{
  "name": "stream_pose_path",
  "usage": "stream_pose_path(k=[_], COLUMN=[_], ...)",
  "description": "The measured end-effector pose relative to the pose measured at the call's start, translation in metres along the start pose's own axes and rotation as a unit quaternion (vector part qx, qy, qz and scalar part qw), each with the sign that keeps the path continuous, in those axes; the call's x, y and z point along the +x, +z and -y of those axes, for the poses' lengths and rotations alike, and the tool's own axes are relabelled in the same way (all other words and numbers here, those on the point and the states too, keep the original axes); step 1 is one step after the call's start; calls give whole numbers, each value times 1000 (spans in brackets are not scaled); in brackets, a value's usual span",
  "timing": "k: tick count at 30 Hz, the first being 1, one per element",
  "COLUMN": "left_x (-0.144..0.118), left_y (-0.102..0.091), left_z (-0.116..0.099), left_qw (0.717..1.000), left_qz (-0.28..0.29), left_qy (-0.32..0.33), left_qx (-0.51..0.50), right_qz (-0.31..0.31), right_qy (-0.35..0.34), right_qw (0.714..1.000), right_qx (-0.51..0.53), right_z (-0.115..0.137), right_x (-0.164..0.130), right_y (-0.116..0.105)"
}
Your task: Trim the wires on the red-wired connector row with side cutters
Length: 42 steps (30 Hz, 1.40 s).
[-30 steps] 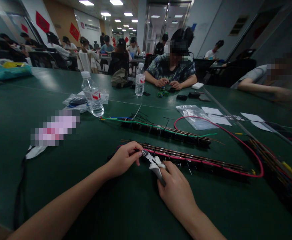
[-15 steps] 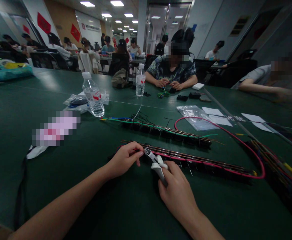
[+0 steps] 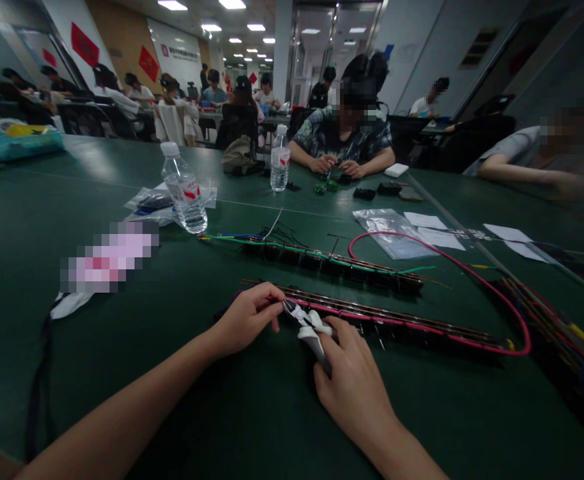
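Here the green tabletop [image 3: 47, 220] fills nearly the whole view. Across it at 12 o'clock a person in a patterned shirt [image 3: 343, 137] sits with both hands together over small parts; another person's arm [image 3: 509, 172] lies on the surface at 2 o'clock. More people sit at far tables at 11 o'clock.

A bundle of coloured wires [image 3: 562, 333] runs off at 3 o'clock. A red cable [image 3: 472, 273] loops from the middle out to the right and back along the near strip [image 3: 397, 323], a long dark row of parts with copper rails that lies at the centre. A second strip [image 3: 332, 260] with a green wire lies just beyond it, towards 12 o'clock. A clear bag [image 3: 392, 233] and paper slips [image 3: 432, 230] lie at 1 o'clock. Two water bottles stand upright: one [image 3: 185, 190] at 11 o'clock, one [image 3: 279, 160] farther off near 12 o'clock.

The left hand [image 3: 246, 320] is curled, its fingertips pinching at the left end of the near strip. The right hand [image 3: 355, 387], at 6 o'clock, is clenched round the white handles of the cutters [image 3: 308, 323], whose tip meets the strip's left end just beside the left hand's fingertips.
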<state>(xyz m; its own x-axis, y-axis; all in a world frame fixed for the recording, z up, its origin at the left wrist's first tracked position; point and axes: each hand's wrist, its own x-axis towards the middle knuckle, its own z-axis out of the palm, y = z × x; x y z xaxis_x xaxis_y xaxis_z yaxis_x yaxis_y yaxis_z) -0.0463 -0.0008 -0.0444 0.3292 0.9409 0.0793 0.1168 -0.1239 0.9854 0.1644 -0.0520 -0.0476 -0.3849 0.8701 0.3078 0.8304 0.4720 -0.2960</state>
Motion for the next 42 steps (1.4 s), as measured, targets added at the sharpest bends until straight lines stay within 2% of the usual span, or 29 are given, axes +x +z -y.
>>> stream_pose_path(k=[42], left_x=[0], left_y=[-1], left_z=[3], left_qw=[1000], left_qz=[1], left_qy=[4], left_qx=[7], right_qz=[7], right_qy=[-11], right_qw=[999], right_qx=[-48], right_z=[-2], right_x=[1], right_y=[3])
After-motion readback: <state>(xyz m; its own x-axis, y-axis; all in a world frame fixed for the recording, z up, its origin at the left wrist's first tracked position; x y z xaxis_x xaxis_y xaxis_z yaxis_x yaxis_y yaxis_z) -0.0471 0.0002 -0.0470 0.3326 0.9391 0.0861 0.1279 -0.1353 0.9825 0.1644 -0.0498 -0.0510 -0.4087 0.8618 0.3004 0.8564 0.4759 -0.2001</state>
